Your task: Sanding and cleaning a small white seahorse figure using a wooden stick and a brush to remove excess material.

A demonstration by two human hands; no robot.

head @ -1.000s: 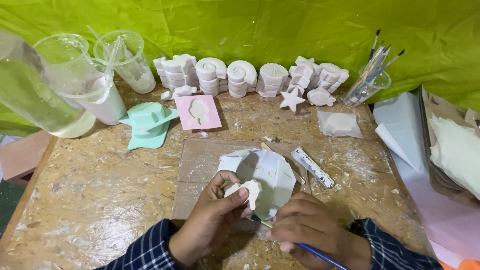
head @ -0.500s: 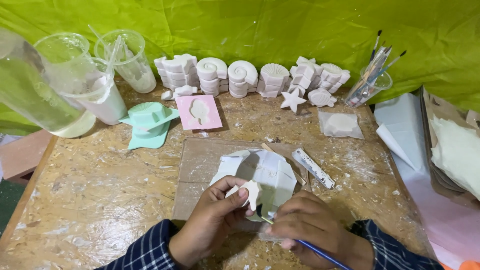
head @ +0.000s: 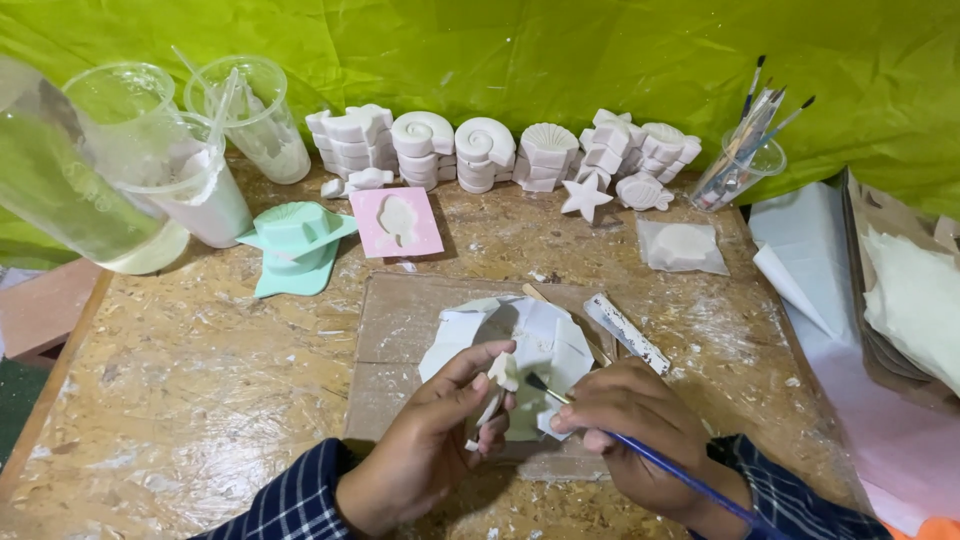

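Note:
My left hand (head: 430,440) pinches a small white plaster cast (head: 502,373) between thumb and fingers, over a crumpled white paper sheet (head: 545,340). My right hand (head: 630,425) grips a thin blue-handled paintbrush (head: 660,463), its dark tip touching the cast. Both hands hover above a brown cardboard mat (head: 400,330) on the chipboard table (head: 200,400).
White plaster shell and star casts (head: 500,150) line the back. A pink mould (head: 396,221) and mint-green moulds (head: 296,245) lie left of centre. Clear plastic cups (head: 190,180) stand at left, a brush cup (head: 740,165) at right, white sheets (head: 910,300) far right. A plaster-smeared stick (head: 626,333) lies nearby.
My left hand has turned the cast and raised it slightly. My right hand has brought the brush tip up against the cast.

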